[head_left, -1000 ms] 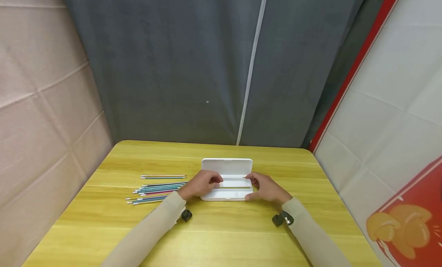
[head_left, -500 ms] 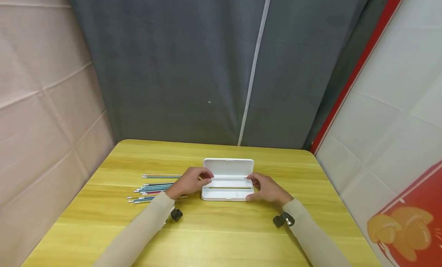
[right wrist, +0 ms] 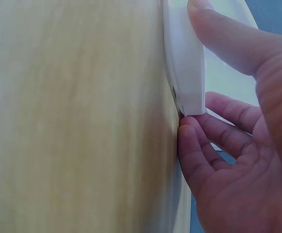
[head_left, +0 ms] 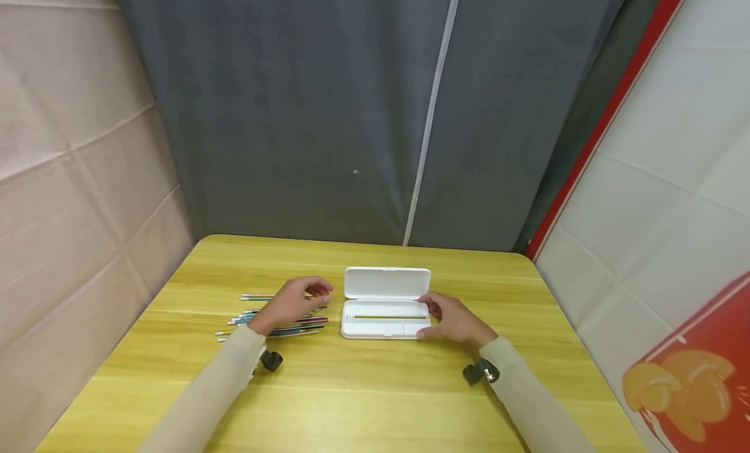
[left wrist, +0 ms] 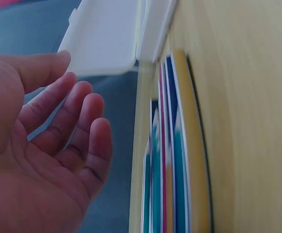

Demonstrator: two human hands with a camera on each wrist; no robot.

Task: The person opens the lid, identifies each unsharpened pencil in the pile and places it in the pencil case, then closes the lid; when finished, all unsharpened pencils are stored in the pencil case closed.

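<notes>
- While the open white plastic pencil case (head_left: pixel 386 310) lies on the yellow wood-grain table (head_left: pixel 363 388), its lid stands raised at the far side and its shallow tray faces up near the table's middle.
- One thin olive-green pencil (head_left: pixel 387 317) lies lengthwise inside the tray.
- The right hand (head_left: pixel 454 321) is at the case's right end: the thumb presses on the near edge of the tray, and the fingers curl round its right end, as the right wrist view (right wrist: pixel 238 145) shows, so the hand grips the case.
- The left hand (head_left: pixel 291 301) hovers over the loose spread of coloured pencils (head_left: pixel 275 323) to the left of the case; its fingers are relaxed and slightly bent, parted, and hold nothing, seen plainly in the left wrist view (left wrist: pixel 44 160).
- In that wrist view the pencils (left wrist: pixel 172 170) lie side by side on the table, teal, magenta, blue and yellow, just below the palm, with the case (left wrist: pixel 112 39) just beyond their ends.
- Two more pencils (head_left: pixel 258 297) lie a little apart from the spread, on its far side.
- Both forearms wear beige sleeves (head_left: pixel 217 388).
- A dark grey curtain (head_left: pixel 351 114) hangs behind the table.
</notes>
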